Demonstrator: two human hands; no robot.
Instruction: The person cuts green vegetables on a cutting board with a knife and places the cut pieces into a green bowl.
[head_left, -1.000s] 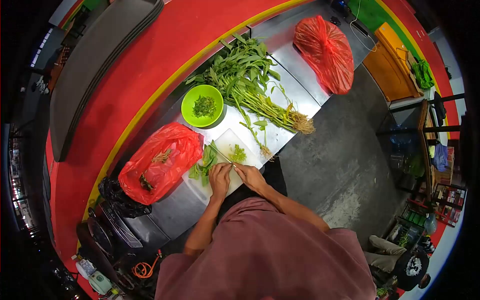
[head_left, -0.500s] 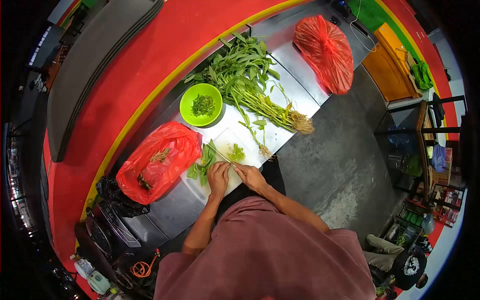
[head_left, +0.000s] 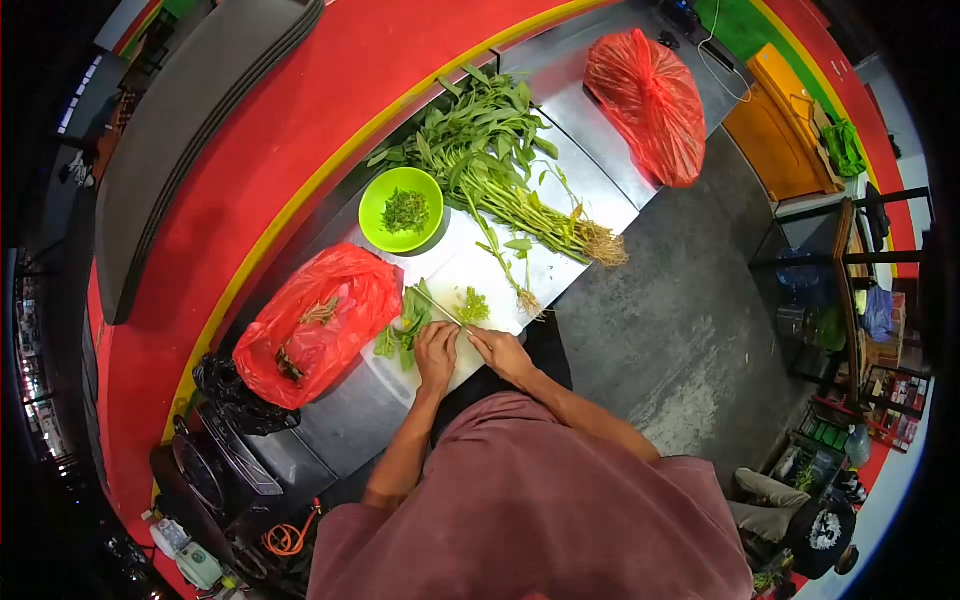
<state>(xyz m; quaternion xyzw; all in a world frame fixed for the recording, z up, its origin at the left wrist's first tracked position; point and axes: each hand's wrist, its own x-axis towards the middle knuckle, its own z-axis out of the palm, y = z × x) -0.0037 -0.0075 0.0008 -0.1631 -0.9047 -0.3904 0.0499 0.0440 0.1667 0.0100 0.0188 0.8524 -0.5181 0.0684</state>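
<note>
On a white cutting board (head_left: 466, 366), my right hand (head_left: 503, 354) is closed around the handle of a knife (head_left: 437, 304), its blade pointing up and left. My left hand (head_left: 436, 352) presses its curled fingers on green leafy stems (head_left: 407, 328), right beside the blade. Chopped pale green stem pieces (head_left: 473, 306) lie in a small heap on the far side of the knife. Beyond the board stands a lime-green bowl (head_left: 372, 212) holding chopped greens (head_left: 405, 211).
A large bunch of leafy greens with roots (head_left: 500, 165) lies across the metal counter (head_left: 625, 190). An opened red plastic bag (head_left: 345, 275) with scraps sits to the left; a tied red bag (head_left: 655, 110) is at the far right. Another person (head_left: 775, 510) is at lower right.
Hardly anything differs. Both hands, the knife and the greens keep nearly the same places, apart from a very slight shift of the view.
</note>
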